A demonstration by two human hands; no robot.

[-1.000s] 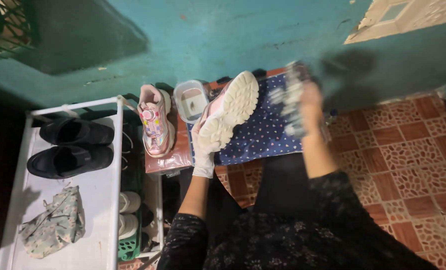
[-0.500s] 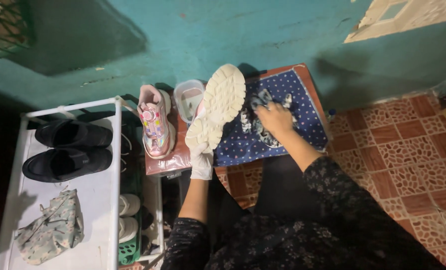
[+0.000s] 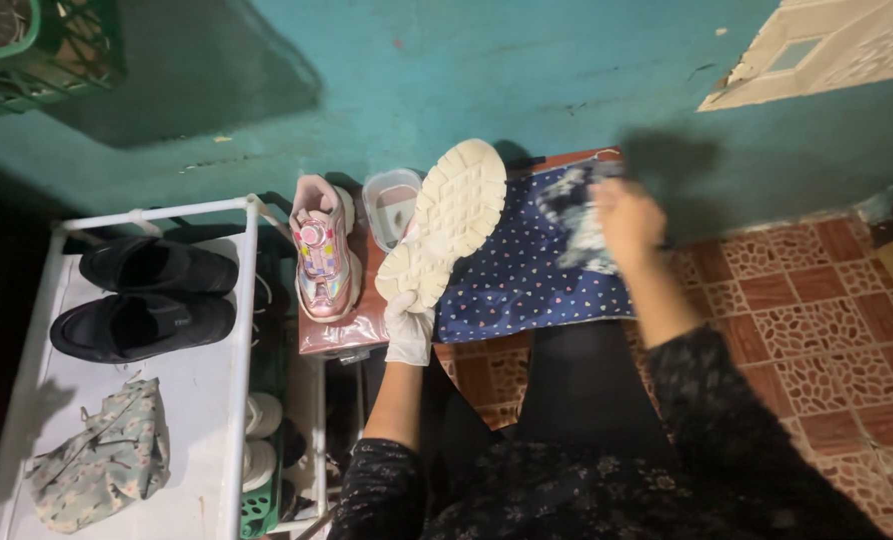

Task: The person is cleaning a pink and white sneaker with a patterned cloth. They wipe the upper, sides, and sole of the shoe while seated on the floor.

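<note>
Head view shows a shoe-wiping step: the gloved left hand (image 3: 408,325) is closed on a sneaker (image 3: 444,225) held sole-up above its fingers, the right hand (image 3: 626,215) clutches a blurred rag (image 3: 578,225), which likely next needs pressing to the sole; counted: one pink sneaker (image 3: 321,250), two black shoes (image 3: 146,295), one tub (image 3: 391,205).

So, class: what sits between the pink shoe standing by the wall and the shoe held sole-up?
In the head view, a small clear plastic container stands between the pink shoe and the upturned shoe held by the gloved left hand.
</note>
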